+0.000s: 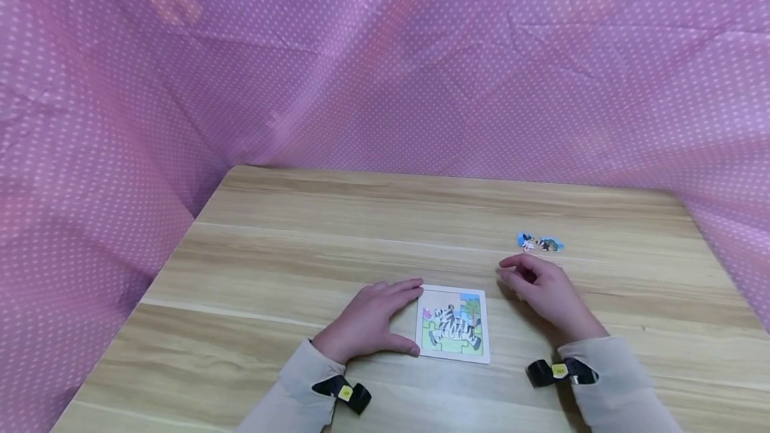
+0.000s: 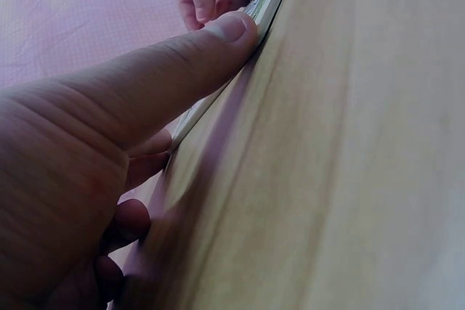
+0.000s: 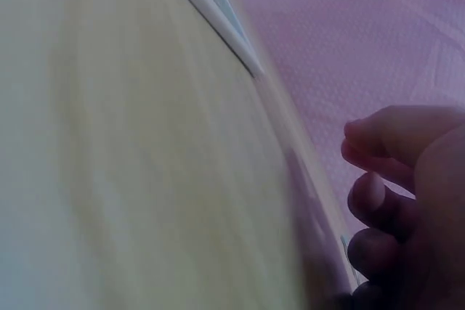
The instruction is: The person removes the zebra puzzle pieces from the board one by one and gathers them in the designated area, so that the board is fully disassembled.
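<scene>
Nearest are two pale sleeves (image 1: 285, 396), each with a black wrist camera (image 1: 359, 398) bearing a yellow label.

Just beyond, the left hand (image 1: 373, 321) lies at the left side of a zebra puzzle (image 1: 455, 329). Its fingers are spread well apart, the thumb touching the near left corner of the puzzle's white frame (image 1: 454, 356) and the forefinger its far left corner. The puzzle lies flat, with pale board showing in its far left part.

To the puzzle's right and apart from it, the right hand (image 1: 550, 296) has loosely bent fingers, the tips of thumb and forefinger close together.

Just beyond that hand, a small cluster of loose puzzle pieces (image 1: 549, 244) lies on the wood-grain tabletop (image 1: 361, 232). Past its far edge hangs a pink, white-dotted cloth (image 1: 385, 85).
</scene>
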### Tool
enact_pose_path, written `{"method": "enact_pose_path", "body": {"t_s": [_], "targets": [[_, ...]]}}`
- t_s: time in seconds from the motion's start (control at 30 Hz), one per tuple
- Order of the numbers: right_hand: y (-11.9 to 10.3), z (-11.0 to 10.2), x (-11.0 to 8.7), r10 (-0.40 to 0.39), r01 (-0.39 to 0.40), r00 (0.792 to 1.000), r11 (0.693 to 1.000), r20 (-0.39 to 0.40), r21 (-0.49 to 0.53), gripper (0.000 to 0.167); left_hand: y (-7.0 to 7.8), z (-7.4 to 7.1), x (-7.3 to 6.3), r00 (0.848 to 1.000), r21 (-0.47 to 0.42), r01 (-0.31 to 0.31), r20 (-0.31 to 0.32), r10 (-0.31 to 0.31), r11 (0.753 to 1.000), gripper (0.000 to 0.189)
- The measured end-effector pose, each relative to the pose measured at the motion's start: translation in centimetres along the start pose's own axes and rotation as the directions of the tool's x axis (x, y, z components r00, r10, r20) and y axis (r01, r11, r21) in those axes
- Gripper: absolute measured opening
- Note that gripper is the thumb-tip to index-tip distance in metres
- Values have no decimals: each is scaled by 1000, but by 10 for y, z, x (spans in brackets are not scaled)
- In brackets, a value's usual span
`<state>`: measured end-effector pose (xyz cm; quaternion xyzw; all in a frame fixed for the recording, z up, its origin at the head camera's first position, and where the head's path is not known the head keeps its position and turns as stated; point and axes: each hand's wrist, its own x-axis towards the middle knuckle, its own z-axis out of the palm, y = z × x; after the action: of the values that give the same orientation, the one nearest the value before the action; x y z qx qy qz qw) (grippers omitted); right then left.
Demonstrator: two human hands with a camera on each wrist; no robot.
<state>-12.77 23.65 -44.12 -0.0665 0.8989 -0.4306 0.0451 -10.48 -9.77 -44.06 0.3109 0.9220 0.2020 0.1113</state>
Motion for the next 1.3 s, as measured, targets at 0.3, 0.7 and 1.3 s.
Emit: {"method": "enact_pose_path", "body": {"t_s": [0.3, 0.7, 1.3], "targets": [[-18, 25, -6, -93, 94, 987, 996, 131, -6, 20, 0, 0, 0, 1000, -10, 7, 4, -7, 1000, 99], [-34, 32, -13, -164, 190, 941, 980, 295, -62, 21, 2, 0, -1, 1000, -6, 5, 4, -5, 1000, 99], [-37, 37, -14, -166, 205, 942, 973, 292, -107, 18, 1, 3, 0, 1000, -5, 12, 11, -12, 1000, 99]]}}
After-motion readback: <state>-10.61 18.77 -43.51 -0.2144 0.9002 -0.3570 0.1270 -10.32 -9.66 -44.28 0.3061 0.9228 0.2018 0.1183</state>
